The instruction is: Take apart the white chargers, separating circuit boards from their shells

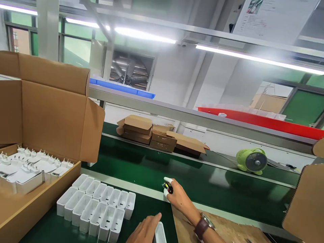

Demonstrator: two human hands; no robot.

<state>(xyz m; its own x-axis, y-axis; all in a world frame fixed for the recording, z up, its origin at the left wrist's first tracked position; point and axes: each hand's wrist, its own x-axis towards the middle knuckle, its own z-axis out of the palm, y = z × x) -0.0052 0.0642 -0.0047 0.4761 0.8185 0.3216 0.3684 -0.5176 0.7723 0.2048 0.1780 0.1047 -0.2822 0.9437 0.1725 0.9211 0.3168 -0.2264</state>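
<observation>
My right hand [177, 197], with white finger cots on its fingertips, pinches a small black part with yellow on it [168, 187] above the green belt's near edge. At the bottom, my left hand [144, 230] has its fingers stretched out. An open white plastic case [160, 233] sits right beside it, partly covered by the hand; whether they touch, I cannot tell. To the left stand two rows of open white plastic cases [93, 206] on the green surface.
A large cardboard box [50, 114] at left holds white plug adapters [27, 165]. Beyond the green belt [141, 165] are flattened cartons [162, 138] and a green fan [253, 160]. Overhead, a shelf carries blue [121, 88] and red trays [260, 120]. Cardboard [303, 199] stands at right.
</observation>
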